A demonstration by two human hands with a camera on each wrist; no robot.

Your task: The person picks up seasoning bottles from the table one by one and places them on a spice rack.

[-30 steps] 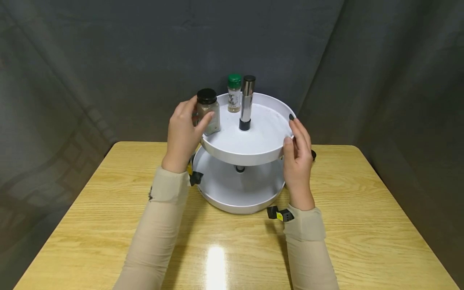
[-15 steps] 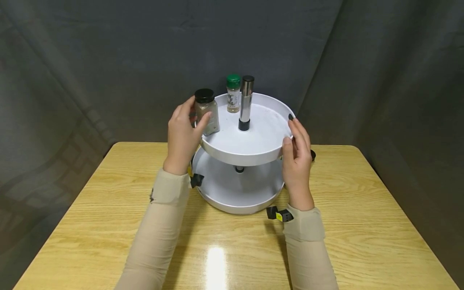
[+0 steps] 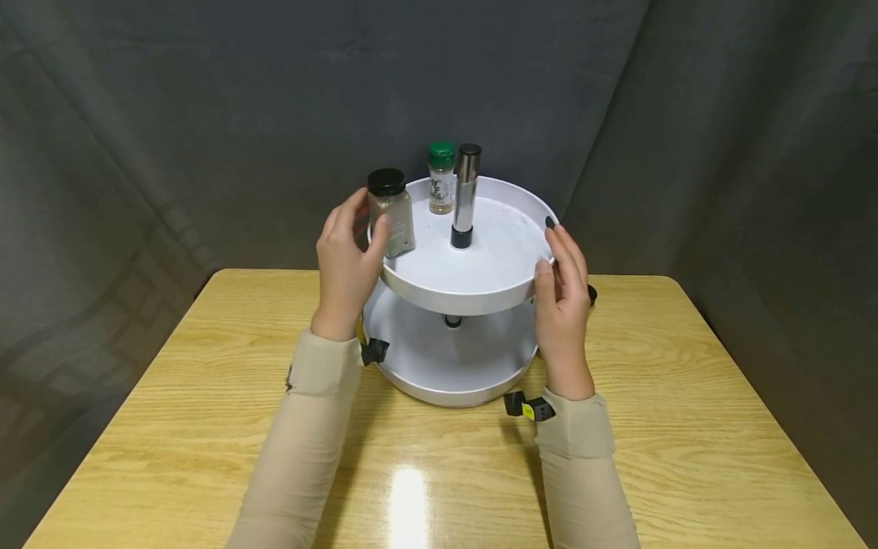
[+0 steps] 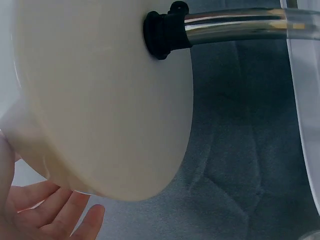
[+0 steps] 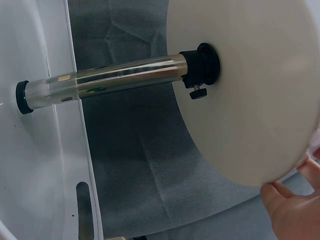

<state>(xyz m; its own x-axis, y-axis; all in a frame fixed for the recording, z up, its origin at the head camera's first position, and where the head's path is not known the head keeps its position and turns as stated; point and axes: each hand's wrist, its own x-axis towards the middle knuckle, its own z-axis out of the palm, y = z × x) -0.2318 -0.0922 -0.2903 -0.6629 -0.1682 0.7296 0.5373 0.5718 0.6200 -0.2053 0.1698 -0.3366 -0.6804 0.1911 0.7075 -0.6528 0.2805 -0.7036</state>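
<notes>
Jar [image 3: 398, 217] with a black lid is seen upright at the left side of the upper tray [image 3: 504, 263] in the head view. It is flanked by the left hand [image 3: 345, 263], its thumb in front and its fingers on the far side; whether the jar is pinched by that grip or merely touched cannot be told. The upper tray's right rim is grasped by the right hand [image 3: 564, 301]. A green-capped bottle [image 3: 442, 183] is placed behind, just beside the metal post [image 3: 465, 206]. The lower tray [image 3: 453, 362] is rested on the wooden surface [image 3: 686, 427].

In the left wrist view, the upper tray's underside is shown, with separated fingers [image 4: 65, 210] seen beside its edge.

In the right wrist view, the upper tray is joined to the post by a black collar [image 5: 206, 65], and its edge is touched by the right hand.
</notes>
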